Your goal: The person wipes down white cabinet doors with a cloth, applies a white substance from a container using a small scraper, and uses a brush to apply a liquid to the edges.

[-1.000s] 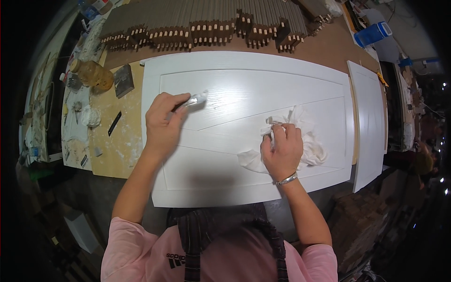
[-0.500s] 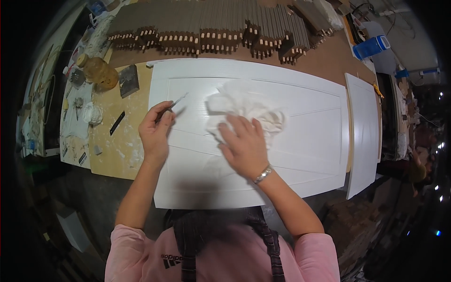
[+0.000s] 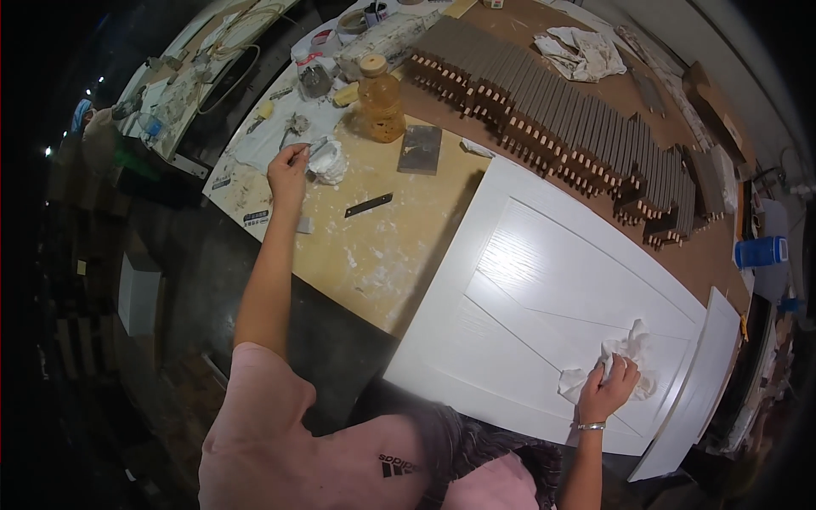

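My left hand (image 3: 287,174) reaches to the far left over the worktable. Its fingers pinch a slim, thin-bladed tool (image 3: 316,146), whose tip lies by a lump of white putty (image 3: 326,167). Only part of the tool shows, so its exact kind is unclear. Toward the near right, my right hand (image 3: 609,389) is closed on a crumpled white cloth (image 3: 631,344), pressed against a white panelled door (image 3: 527,280). The door lies flat, with raised borders and slanted grooves.
Beyond the door stand rows of brown slats (image 3: 544,102) with pale dowel ends. A jar of amber liquid (image 3: 380,102), a dark grey block (image 3: 420,150) and a black strip (image 3: 369,205) sit on the stained board (image 3: 365,255). Another white panel (image 3: 693,382) lies right.
The view has swung left. My left hand has gone from above the door to the putty with its tool. My right hand has moved toward the door's near right end with the cloth.
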### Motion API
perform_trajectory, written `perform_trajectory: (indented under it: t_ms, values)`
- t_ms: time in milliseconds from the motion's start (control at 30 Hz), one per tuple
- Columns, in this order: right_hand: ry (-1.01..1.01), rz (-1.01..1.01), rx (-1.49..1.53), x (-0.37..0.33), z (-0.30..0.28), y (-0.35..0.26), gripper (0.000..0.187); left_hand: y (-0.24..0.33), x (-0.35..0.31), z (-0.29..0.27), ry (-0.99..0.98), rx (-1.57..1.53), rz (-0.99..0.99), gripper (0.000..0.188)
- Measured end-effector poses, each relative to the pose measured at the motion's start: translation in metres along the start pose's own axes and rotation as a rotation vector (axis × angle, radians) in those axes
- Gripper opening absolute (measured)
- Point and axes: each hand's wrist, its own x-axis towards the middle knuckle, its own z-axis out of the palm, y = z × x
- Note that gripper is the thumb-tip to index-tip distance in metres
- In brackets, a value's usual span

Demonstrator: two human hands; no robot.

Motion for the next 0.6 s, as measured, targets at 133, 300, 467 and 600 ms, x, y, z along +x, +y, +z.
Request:
perform_trajectory:
  t_ms: [133,300,467,600]
  values:
    - [0.007,-0.012,-0.015,-0.001,0.001,0.002,0.030,-0.005,-0.002,0.022,0.009,0.117,0.001,0.016]
    - [0.013,0.030,0.004,-0.002,-0.003,0.006,0.029,0.002,-0.009,0.027,0.023,0.235,-0.030,0.017]
    - [-0.152,0.032,-0.015,0.008,-0.028,-0.002,0.026,0.034,-0.005,-0.011,-0.101,0.797,0.279,0.016]
    - [0.010,-0.211,0.020,0.052,-0.040,-0.070,0.026,0.065,0.007,-0.008,-0.260,0.856,0.283,0.013]
